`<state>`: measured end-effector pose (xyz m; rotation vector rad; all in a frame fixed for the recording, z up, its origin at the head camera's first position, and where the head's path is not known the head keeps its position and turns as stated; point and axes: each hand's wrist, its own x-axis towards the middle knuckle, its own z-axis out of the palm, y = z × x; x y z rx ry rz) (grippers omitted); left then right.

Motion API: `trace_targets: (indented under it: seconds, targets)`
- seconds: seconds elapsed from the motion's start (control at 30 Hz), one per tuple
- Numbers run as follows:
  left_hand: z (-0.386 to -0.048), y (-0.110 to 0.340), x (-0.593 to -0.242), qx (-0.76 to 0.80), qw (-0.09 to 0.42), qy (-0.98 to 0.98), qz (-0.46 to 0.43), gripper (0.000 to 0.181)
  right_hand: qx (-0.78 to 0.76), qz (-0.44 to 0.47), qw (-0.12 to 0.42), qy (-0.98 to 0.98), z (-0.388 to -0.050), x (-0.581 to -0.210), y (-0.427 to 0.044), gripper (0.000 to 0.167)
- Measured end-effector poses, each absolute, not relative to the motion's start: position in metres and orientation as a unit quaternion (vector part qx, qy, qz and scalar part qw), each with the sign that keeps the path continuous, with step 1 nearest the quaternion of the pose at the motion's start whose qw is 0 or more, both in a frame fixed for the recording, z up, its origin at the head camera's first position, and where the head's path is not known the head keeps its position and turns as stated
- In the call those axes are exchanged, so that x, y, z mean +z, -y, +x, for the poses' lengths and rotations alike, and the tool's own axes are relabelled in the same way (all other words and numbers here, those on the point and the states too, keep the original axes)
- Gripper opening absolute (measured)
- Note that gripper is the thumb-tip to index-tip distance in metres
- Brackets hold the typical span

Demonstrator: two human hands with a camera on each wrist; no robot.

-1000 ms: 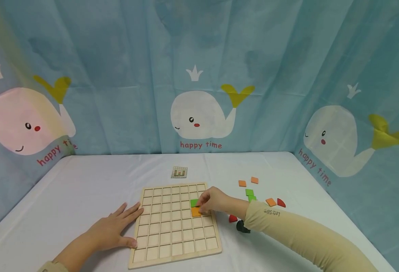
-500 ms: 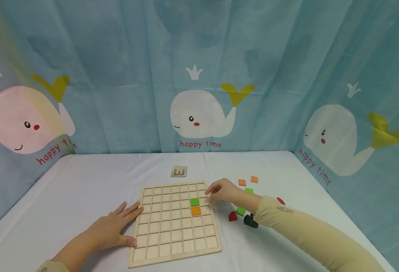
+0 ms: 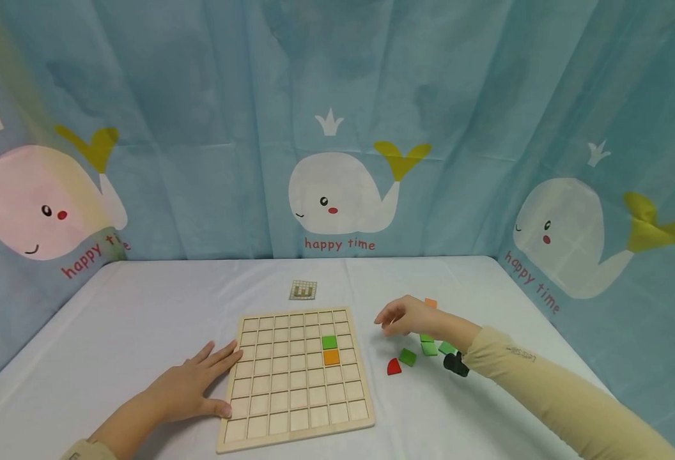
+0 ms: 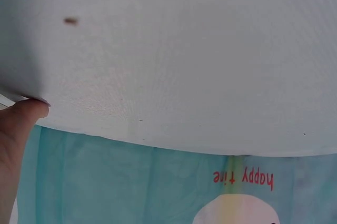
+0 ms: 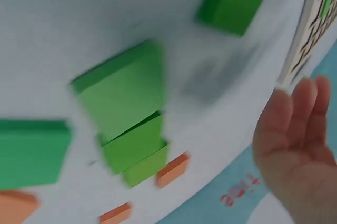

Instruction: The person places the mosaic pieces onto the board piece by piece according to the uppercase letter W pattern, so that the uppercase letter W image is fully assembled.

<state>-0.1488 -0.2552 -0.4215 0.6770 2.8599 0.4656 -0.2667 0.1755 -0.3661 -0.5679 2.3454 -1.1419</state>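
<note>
The wooden grid board (image 3: 280, 383) lies flat, with a green square (image 3: 329, 342) and an orange square (image 3: 331, 356) in neighbouring cells on its right side. Against the board's left edge rests my left hand (image 3: 190, 386), fingers spread. My right hand (image 3: 409, 317) hovers to the right of the board, fingers loosely bent and holding nothing visible. Below and beside it lie loose green pieces (image 3: 408, 357) and a red piece (image 3: 394, 366). In the right wrist view, green blocks (image 5: 126, 92) are scattered away from the hand (image 5: 297, 145).
Behind the board lies a small patterned card (image 3: 303, 290). An orange piece (image 3: 431, 303) sits beyond my right forearm. A dark object (image 3: 456, 364) is at that wrist. A whale-print curtain (image 3: 337, 128) hangs behind the white table (image 3: 142, 306).
My right hand has drawn back from the board to the right, over the loose pieces, uncovering the green and orange squares. My left hand has stayed in place.
</note>
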Motion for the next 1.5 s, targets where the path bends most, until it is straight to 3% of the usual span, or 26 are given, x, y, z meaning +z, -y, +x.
trace_targets:
  seconds: [0.4,0.87,1.5]
  targets:
    - [-0.149,0.256,-0.423,0.158,0.08,-0.958,0.227,0.097,-0.348,-0.28,0.258,-0.857,-0.277,-0.37,-0.213,0.022]
    - [-0.148,0.255,-0.422,0.157,0.081,-0.958,0.227,0.097,-0.247,-0.343,0.293,-0.858,-0.277,-0.378,-0.221,0.024]
    - [-0.149,0.255,-0.421,0.146,0.082,-0.961,0.221,0.098,-0.244,-0.362,0.264,-0.86,-0.276,-0.388,-0.219,0.021]
